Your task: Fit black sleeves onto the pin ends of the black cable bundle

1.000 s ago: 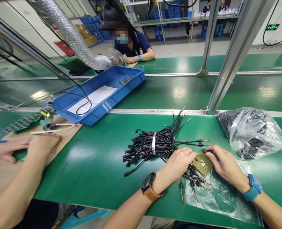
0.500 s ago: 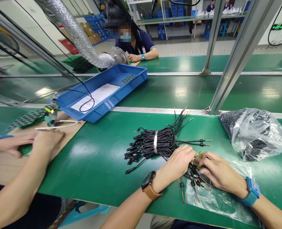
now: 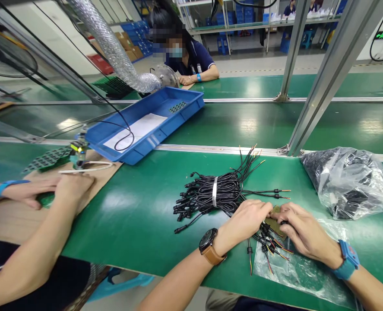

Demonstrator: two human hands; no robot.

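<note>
My left hand (image 3: pixel 248 219) has its thumb and fingers pinched together just right of the cable bundle; what they grip is hidden. My right hand (image 3: pixel 303 229) faces it, fingers closed, with a small black cable end (image 3: pixel 284 222) showing between thumb and finger. A flat olive-brown piece (image 3: pixel 276 225) lies between the hands, partly covered by the fingers. Below them, several short black cables (image 3: pixel 269 242) spread their red, yellow and black wire ends. The coiled black cable bundle (image 3: pixel 219 193) is tied with a white band. Under my right hand is a clear plastic bag (image 3: pixel 295 274).
A clear bag of black cables (image 3: pixel 349 183) stands at the right. A blue tray (image 3: pixel 142 149) holding paper sits at the back left. A co-worker's hands (image 3: pixel 71 185) work at the left, and another person sits across the bench. A metal post (image 3: pixel 317 82) rises behind.
The whole view has shifted slightly, so things sit a little further right. More of the olive-brown piece shows between my hands. Both hands stay closed in nearly the same place.
</note>
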